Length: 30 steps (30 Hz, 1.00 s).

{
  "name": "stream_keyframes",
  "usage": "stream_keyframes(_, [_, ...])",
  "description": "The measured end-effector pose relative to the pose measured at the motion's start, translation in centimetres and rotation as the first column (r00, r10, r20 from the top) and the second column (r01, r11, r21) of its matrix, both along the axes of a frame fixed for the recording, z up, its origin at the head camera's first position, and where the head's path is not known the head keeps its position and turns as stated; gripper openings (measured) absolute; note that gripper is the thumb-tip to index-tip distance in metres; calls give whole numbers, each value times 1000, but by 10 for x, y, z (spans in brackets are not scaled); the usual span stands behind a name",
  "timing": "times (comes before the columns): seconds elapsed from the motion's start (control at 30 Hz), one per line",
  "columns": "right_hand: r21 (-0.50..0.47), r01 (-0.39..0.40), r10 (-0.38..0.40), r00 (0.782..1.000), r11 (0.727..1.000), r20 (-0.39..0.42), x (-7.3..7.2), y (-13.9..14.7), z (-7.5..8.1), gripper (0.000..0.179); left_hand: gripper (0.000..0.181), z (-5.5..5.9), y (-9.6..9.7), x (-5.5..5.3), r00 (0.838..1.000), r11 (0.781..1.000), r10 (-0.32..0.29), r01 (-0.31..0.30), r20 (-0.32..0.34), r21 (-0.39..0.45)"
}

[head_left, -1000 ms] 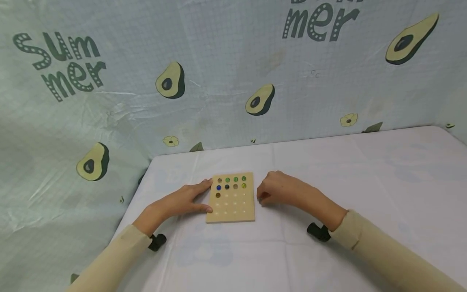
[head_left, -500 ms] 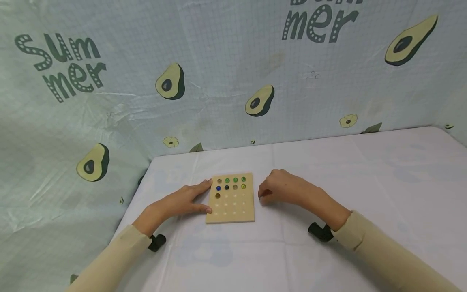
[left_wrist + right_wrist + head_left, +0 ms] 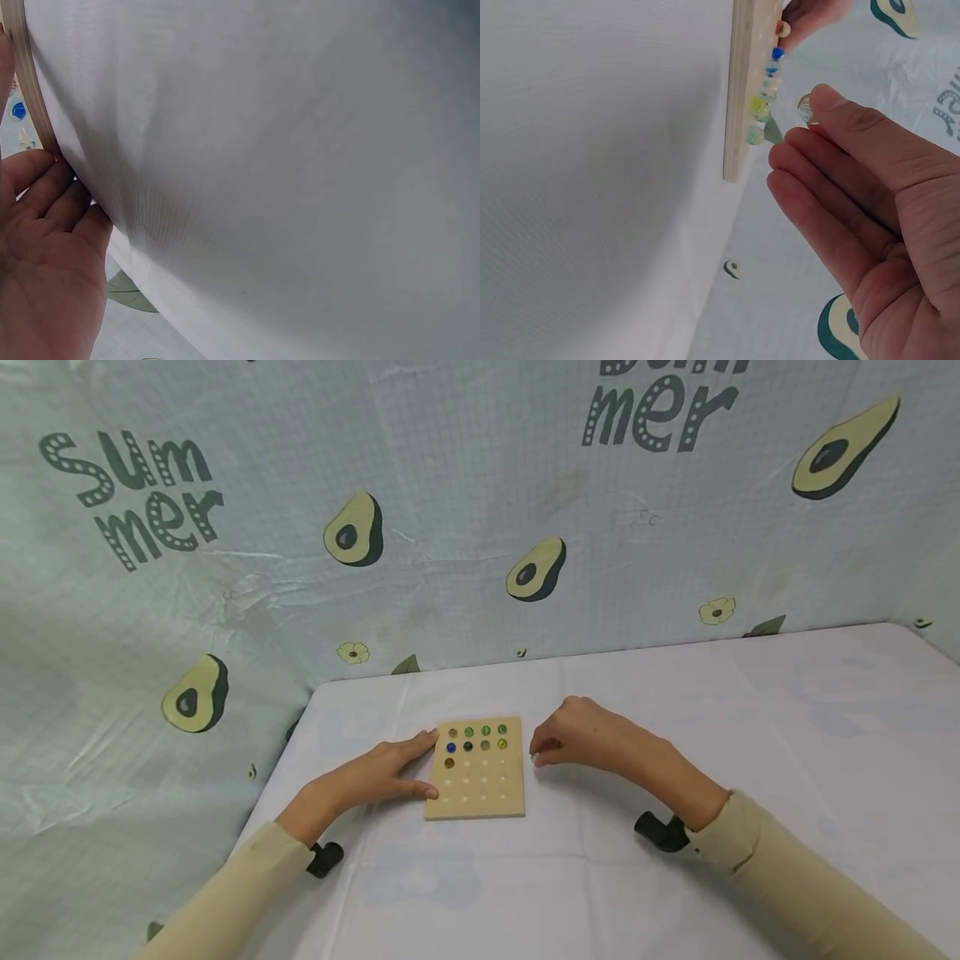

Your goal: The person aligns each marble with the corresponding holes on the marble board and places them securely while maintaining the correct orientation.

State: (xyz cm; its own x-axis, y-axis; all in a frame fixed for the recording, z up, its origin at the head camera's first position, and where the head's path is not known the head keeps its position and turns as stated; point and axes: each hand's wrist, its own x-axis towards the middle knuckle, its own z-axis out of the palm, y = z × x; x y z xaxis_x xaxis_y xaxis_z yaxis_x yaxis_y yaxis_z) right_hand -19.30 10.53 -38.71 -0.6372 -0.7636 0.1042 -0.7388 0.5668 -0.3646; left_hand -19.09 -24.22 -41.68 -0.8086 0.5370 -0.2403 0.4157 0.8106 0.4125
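Observation:
A square wooden marble board (image 3: 483, 792) lies on the table, its surface dotted with shallow hollows. Several glass marbles fill the two far rows, among them a blue marble (image 3: 451, 747) and a yellow-green marble (image 3: 502, 744). One brown marble (image 3: 449, 762) sits at the left of the third row. My left hand (image 3: 378, 772) touches the board's left side with fingers spread, thumb near the front corner. Just right of the board, my right hand (image 3: 581, 735) pinches a clear marble (image 3: 805, 109) between thumb and index finger, above the table; the other fingers are bent loosely.
A white cloth covers the table (image 3: 480, 893). Behind it hangs a pale curtain (image 3: 450, 485) printed with avocados and lettering. A black wrist camera (image 3: 324, 859) is on the left wrist, and another black camera (image 3: 662, 832) is on the right.
My right hand has risen slightly, and the clear marble now shows at its fingertips. The left hand and the board have stayed in place.

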Motion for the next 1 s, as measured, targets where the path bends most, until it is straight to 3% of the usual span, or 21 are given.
stream_keyframes(1.0, [-81,-67,66,998,994,-13,-5,-35,3,11,106,0,1,-1,1000,1000,14,-14,2,-22])
